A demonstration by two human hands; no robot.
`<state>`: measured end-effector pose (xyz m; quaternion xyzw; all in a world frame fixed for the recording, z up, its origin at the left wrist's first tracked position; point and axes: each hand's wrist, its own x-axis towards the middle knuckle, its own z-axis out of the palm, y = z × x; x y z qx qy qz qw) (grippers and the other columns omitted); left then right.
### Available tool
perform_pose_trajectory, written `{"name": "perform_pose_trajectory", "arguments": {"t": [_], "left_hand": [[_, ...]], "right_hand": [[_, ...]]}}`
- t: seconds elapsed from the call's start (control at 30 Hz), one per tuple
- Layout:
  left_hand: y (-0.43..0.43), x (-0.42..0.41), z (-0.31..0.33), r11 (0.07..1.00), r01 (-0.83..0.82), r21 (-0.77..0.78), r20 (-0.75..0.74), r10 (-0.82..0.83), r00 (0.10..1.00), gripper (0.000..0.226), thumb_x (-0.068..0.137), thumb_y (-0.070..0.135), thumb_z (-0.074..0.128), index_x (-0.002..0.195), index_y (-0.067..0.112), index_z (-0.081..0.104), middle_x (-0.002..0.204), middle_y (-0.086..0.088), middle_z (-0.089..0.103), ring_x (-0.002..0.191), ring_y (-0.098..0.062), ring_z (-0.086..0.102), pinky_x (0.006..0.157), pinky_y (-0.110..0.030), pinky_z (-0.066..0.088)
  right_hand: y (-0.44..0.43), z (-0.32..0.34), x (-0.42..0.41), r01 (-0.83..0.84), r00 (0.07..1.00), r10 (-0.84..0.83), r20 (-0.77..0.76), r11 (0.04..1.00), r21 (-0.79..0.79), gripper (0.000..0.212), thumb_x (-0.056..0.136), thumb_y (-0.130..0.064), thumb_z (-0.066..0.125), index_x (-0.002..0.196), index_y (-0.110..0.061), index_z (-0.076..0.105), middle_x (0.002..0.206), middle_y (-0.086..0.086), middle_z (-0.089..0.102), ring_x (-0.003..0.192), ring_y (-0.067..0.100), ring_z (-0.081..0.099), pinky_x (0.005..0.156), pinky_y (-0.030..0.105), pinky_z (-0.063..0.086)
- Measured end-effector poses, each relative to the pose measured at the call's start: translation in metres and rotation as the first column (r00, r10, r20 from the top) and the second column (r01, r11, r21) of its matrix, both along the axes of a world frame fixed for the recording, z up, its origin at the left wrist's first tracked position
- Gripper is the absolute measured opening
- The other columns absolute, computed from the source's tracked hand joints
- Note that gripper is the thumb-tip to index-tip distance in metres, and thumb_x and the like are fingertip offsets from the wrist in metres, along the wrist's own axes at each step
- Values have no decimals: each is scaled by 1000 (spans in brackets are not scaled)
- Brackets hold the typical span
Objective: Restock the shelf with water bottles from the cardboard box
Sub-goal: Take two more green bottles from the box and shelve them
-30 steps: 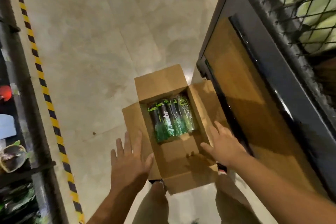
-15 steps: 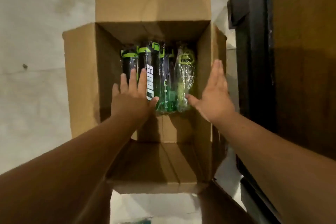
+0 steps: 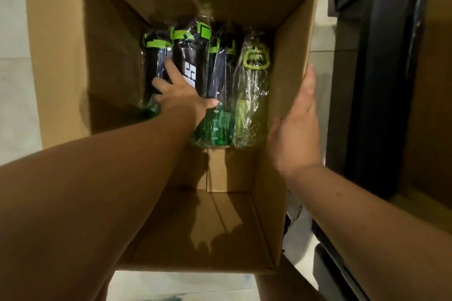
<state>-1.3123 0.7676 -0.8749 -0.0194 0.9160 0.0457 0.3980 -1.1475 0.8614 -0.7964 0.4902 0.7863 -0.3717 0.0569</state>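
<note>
Barely begun, to judge from the layout. Inside the open cardboard box [image 3: 61,61], set on the pale floor [image 3: 12,85], four water bottles [image 3: 220,80] in clear plastic wrap, laid side by side against the far wall with lids pointing away; near half of the box bottom bare. Deep in the box, the left hand [image 3: 182,93]: fingers spread and resting across the dark bottle with white lettering [image 3: 187,55], one fingertip over on the leftmost bottle [image 3: 152,63], thumb out toward the green-bottomed bottle [image 3: 220,127]; not curled round any of them, so touching rather than gripping. On the box's right wall, the right hand [image 3: 297,127]: flat, fingers straight and together along the top edge, thumb on the inner side, holding nothing, apparently steadying the box. Just inside that wall, the pale green bottle [image 3: 252,100], untouched. Close to the right of the box, the dark shelf unit [image 3: 381,76]; no bottle visible on the small part in view, most of it out of frame, so impossible to say how full. Done, as far as can be seen: box opened and hand on the stock. Left to do: closing on a bottle, lifting it clear of the walls, carrying it across to the shelf, then repeating for all four. Probably slippery work on that loose wrap.
</note>
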Motion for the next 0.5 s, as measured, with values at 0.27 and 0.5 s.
{"name": "perform_pose_trajectory", "arguments": {"t": [0.27, 0.5], "left_hand": [[-25, -19, 17, 982, -114, 152, 161, 89, 983, 115, 66, 22, 92, 148, 37, 12, 141, -18, 40, 120, -42, 53, 87, -45, 56], [-59, -8, 88, 868, -405, 288, 510, 219, 832, 94, 78, 13, 82, 146, 31, 19, 115, -7, 57, 91, -26, 64, 69, -37, 53]], "right_hand": [[-2, 4, -2, 9, 1000, -9, 1, 1000, 18, 115, 86, 15, 57, 154, -43, -16, 167, 0, 17, 147, 23, 33, 114, 46, 42], [-3, 9, -7, 30, 999, -30, 26, 999, 12, 115, 87, 15, 56, 152, -46, -17, 167, -1, 18, 146, 25, 35, 109, 49, 45]]}}
